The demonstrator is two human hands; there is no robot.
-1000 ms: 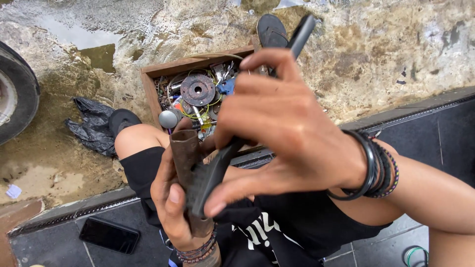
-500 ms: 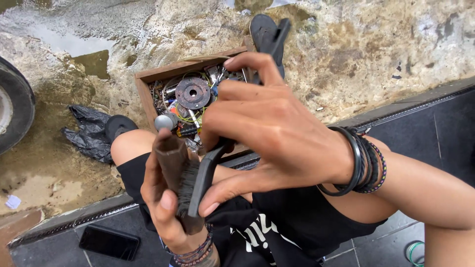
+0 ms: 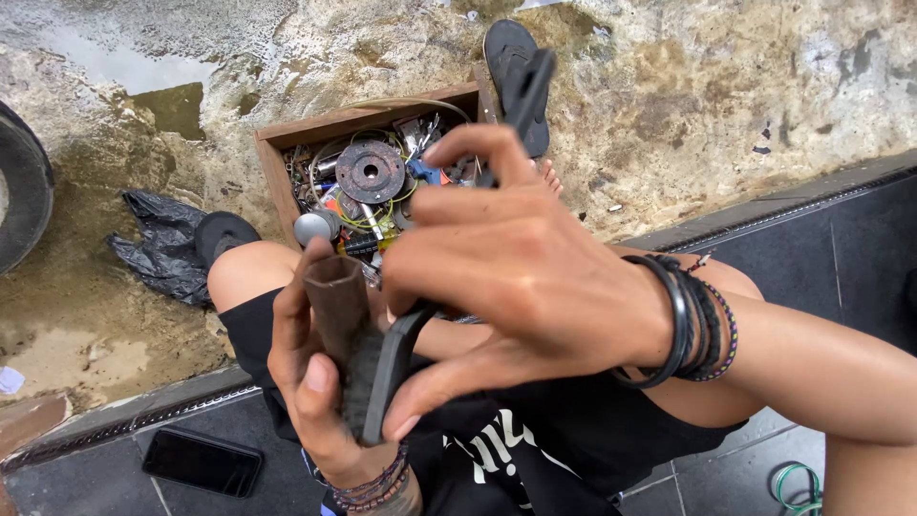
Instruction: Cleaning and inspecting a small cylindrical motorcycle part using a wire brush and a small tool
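Note:
My left hand (image 3: 310, 382) grips a brown, rusty tube-shaped part (image 3: 336, 304), held upright at the centre of the view. My right hand (image 3: 506, 272) holds a long black flat strap-like piece (image 3: 390, 373) against the side of the tube; its far end (image 3: 528, 86) sticks up past my fingers. Several dark bracelets (image 3: 693, 320) circle my right wrist, and beaded ones sit on my left wrist. Behind my hands stands a wooden box (image 3: 296, 129) full of metal parts, wires and a rusty round disc (image 3: 370, 172).
I sit on dark tiles (image 3: 841, 239) with my knees bent over wet, muddy ground with a puddle (image 3: 158, 91). A black phone (image 3: 202, 462) lies on the tiles at lower left. A tyre (image 3: 21, 186) is at the left edge and a crumpled black bag (image 3: 162, 244) lies near it.
My hands and the two pieces have shifted slightly lower and left in view. The grip on the tube and the black piece is unchanged.

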